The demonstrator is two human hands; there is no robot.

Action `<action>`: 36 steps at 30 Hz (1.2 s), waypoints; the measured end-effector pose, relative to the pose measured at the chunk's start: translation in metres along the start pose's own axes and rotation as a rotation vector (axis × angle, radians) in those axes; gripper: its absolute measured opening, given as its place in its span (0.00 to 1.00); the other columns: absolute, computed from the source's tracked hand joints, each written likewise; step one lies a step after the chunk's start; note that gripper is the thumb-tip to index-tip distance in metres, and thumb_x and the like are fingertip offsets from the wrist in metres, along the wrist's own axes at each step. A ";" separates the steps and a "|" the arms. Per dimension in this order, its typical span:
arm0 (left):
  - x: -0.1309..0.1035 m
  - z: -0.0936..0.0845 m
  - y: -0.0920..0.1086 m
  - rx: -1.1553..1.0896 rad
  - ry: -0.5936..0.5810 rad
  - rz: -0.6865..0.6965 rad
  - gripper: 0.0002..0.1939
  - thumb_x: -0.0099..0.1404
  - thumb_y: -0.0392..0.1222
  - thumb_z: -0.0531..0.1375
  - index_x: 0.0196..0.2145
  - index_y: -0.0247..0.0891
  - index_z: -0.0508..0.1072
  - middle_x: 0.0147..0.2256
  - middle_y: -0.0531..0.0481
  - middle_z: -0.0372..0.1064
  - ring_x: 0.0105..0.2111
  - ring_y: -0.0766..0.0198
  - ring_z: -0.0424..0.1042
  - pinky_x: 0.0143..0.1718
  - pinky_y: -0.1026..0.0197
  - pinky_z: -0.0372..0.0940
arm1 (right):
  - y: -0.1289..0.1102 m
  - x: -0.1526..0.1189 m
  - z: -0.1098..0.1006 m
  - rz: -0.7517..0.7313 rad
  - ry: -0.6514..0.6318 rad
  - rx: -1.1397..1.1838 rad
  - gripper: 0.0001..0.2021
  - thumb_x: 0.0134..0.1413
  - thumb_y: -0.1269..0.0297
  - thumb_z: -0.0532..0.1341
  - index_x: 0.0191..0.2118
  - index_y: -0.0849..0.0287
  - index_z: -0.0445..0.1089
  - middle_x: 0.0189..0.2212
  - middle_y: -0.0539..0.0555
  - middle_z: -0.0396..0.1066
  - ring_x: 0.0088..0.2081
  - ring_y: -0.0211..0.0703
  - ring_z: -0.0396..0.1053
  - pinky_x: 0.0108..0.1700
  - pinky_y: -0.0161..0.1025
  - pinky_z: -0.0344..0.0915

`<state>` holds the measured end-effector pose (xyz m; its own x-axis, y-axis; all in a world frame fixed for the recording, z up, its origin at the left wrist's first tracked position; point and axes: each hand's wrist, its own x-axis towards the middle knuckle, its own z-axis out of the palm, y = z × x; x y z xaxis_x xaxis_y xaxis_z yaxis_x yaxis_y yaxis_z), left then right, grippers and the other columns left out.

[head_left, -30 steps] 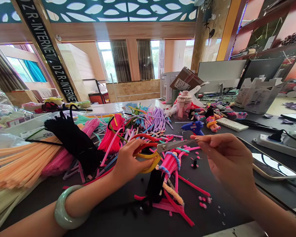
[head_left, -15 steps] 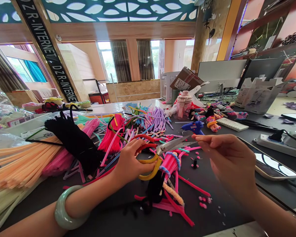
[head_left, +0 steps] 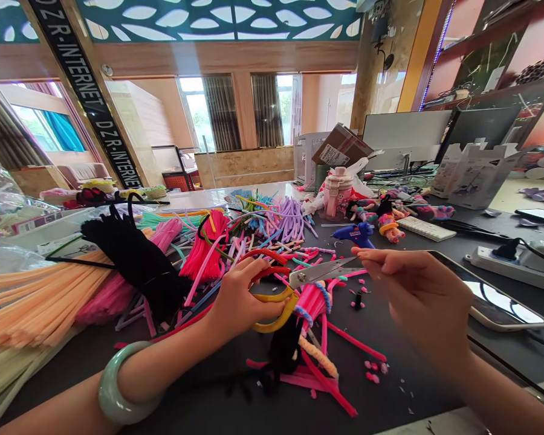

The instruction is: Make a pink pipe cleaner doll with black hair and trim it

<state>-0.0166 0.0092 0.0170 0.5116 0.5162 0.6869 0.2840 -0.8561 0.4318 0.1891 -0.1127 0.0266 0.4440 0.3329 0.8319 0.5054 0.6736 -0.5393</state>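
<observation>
Head camera: left hand (head_left: 238,296) grips opened scissors (head_left: 303,278); right hand (head_left: 428,296) is pinched, any contents unclear.

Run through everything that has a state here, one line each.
Scissors, blades slightly parted
Left hand, gripping the scissors
Right hand, fingertips pinched; anything held is too small to tell
Glue gun, resting on the desk
Pink bottle, upright, lid on
Cardboard box, tilted
Nearer phone, lying flat

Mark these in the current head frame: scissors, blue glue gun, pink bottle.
scissors (head_left: 301,277): head view, at the pivot
blue glue gun (head_left: 357,232): head view, on the body
pink bottle (head_left: 336,198): head view, mid-body
</observation>
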 end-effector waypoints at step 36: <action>-0.001 0.001 0.002 -0.008 -0.054 -0.035 0.17 0.50 0.47 0.70 0.37 0.40 0.78 0.29 0.54 0.65 0.27 0.65 0.64 0.29 0.64 0.62 | 0.001 -0.001 0.001 0.009 0.005 -0.006 0.09 0.51 0.65 0.69 0.25 0.52 0.70 0.28 0.47 0.79 0.34 0.42 0.79 0.39 0.34 0.77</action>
<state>-0.0155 0.0072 0.0167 0.5449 0.5433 0.6387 0.2964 -0.8373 0.4594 0.1890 -0.1118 0.0251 0.4522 0.3358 0.8263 0.5059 0.6664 -0.5477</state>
